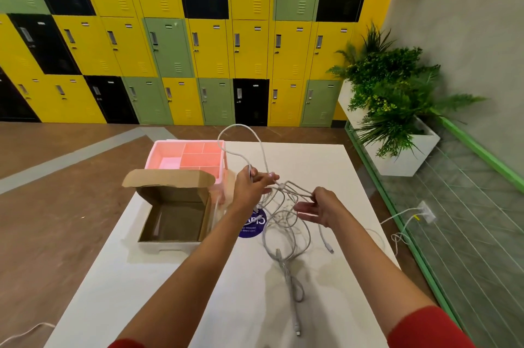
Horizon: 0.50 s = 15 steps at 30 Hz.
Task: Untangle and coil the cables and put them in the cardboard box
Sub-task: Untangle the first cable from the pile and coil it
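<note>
A tangle of thin white cables [285, 223] hangs between the two hands at the centre of the frame. Its lower loops and plug ends trail onto the white tabletop [198, 291] toward the bottom. The left hand [249, 184] has its fingers curled round a strand and pinches it. From there one long loop arches up over the pink plastic divided organiser [195, 156]. Holding that strand high probably lets the knot's own weight pull the loops apart.

The right hand [319, 207] is turned palm-in with its fingers nearly straight. Several strands run to its top edge, but I cannot tell whether the thumb pinches them or they merely hang over it.

Just left of the left hand, the brown cardboard box [173, 220] sits with its lid flipped back and nothing visible inside — placed close, likely so finished coils can drop straight in. By the look of things, untangling is at an early stage — no cable is coiled yet.
</note>
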Each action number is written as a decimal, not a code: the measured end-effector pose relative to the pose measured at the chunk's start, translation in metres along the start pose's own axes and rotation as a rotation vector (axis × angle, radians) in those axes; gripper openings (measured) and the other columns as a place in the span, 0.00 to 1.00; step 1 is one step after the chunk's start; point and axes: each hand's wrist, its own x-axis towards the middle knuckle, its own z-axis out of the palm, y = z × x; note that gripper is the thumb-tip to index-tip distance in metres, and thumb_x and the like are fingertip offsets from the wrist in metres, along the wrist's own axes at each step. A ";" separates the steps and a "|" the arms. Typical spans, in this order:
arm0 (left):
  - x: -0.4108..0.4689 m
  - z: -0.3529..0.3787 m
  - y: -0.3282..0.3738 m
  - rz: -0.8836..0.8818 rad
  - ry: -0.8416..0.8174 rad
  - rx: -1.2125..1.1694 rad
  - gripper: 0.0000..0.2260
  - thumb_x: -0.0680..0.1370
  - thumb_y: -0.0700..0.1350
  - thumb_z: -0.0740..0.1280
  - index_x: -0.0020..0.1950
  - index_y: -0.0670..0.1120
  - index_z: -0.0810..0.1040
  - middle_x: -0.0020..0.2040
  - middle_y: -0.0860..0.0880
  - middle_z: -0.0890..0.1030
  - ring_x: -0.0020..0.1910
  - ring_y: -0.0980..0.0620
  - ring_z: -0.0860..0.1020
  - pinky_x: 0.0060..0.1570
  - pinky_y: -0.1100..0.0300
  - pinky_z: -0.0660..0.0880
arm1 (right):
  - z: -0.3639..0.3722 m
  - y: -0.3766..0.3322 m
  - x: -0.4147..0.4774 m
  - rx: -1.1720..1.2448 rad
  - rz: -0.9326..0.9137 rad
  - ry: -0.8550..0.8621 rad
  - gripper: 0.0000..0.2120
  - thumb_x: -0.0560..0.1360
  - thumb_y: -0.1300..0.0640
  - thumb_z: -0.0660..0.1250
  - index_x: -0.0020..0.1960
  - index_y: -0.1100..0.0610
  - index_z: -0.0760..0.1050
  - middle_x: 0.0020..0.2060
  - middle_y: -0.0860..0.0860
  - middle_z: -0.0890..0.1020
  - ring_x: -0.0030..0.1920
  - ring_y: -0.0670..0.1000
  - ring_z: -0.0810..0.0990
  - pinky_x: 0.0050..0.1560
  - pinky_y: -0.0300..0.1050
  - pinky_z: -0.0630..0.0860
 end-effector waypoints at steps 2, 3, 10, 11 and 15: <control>-0.001 0.004 -0.001 0.024 -0.003 0.048 0.17 0.77 0.34 0.67 0.39 0.47 0.59 0.41 0.44 0.84 0.41 0.48 0.83 0.42 0.53 0.78 | 0.002 0.002 -0.001 -0.009 0.061 0.020 0.12 0.77 0.66 0.44 0.43 0.62 0.65 0.36 0.62 0.79 0.32 0.56 0.81 0.33 0.50 0.80; -0.001 0.006 -0.001 0.036 -0.005 0.064 0.17 0.77 0.35 0.67 0.39 0.47 0.59 0.41 0.44 0.84 0.41 0.47 0.83 0.43 0.52 0.78 | 0.003 0.002 -0.002 -0.006 0.089 0.021 0.13 0.77 0.66 0.43 0.43 0.63 0.65 0.36 0.61 0.80 0.32 0.56 0.81 0.34 0.51 0.80; 0.000 0.015 0.002 0.118 0.009 0.114 0.17 0.78 0.34 0.66 0.39 0.46 0.59 0.40 0.43 0.83 0.38 0.56 0.83 0.35 0.63 0.78 | 0.003 0.000 -0.003 0.227 0.288 0.050 0.18 0.80 0.64 0.44 0.46 0.68 0.70 0.27 0.62 0.80 0.24 0.55 0.81 0.38 0.56 0.81; -0.001 0.017 0.001 0.124 0.012 0.123 0.16 0.78 0.35 0.65 0.39 0.46 0.59 0.40 0.44 0.83 0.38 0.57 0.83 0.36 0.63 0.78 | 0.003 0.001 0.000 0.307 0.338 0.067 0.19 0.81 0.62 0.44 0.47 0.69 0.71 0.25 0.62 0.80 0.26 0.56 0.81 0.44 0.56 0.80; -0.001 0.022 -0.004 0.099 0.011 0.164 0.15 0.78 0.35 0.65 0.40 0.47 0.60 0.42 0.42 0.82 0.39 0.50 0.82 0.39 0.55 0.78 | 0.006 0.003 0.012 0.322 0.364 0.128 0.23 0.80 0.62 0.42 0.40 0.67 0.73 0.20 0.58 0.77 0.31 0.50 0.75 0.40 0.49 0.74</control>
